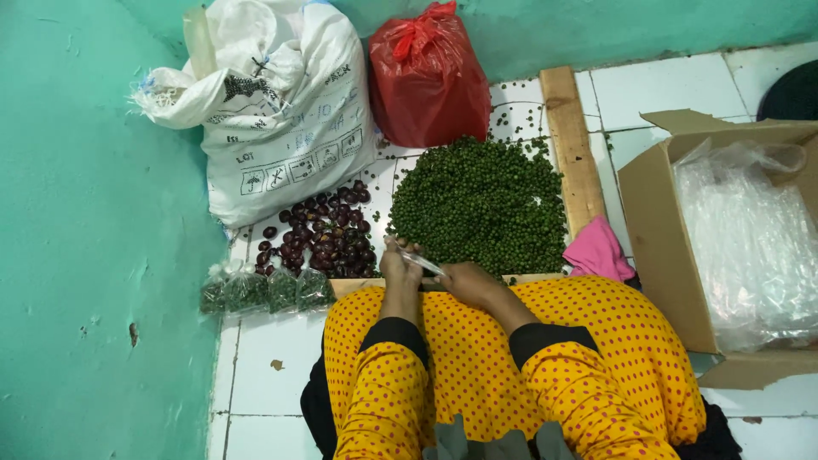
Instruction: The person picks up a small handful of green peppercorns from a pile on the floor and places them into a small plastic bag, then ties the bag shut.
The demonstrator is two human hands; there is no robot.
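Both hands, left hand (399, 266) and right hand (464, 279), gripped a small clear bag (419, 261) beside green peppercorns (481, 204); white sack (273, 111) and red bag (426, 77) stood behind.

The clear object (419, 261) pinched between both hands is too small to identify. A dark round object (791, 92) is cut off by the right edge, and the cardboard box (660, 230) runs past it too.

Both forearms reach forward over the lap, wrists close together. The left hand (399, 266) and right hand (464, 279) almost meet, fingers curled, seemingly each in a pinching grip, though small here.
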